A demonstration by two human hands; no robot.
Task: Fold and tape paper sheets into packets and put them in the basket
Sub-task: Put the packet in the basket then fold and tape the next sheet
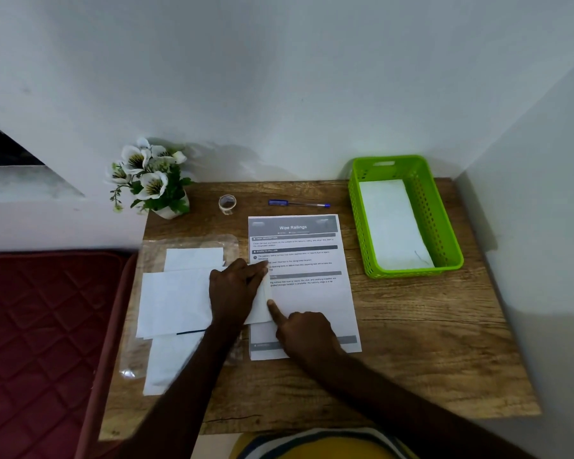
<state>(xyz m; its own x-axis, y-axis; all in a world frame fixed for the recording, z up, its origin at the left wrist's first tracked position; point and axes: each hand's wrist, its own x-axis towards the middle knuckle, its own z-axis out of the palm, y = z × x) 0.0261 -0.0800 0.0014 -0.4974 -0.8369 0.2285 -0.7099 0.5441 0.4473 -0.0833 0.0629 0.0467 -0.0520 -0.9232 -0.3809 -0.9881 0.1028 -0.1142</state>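
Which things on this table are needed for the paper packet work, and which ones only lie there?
Needed: folded white sheet, spare sheets, tape roll, green basket, packet inside it.
Only lying there: flower pot, blue pen, printed page.
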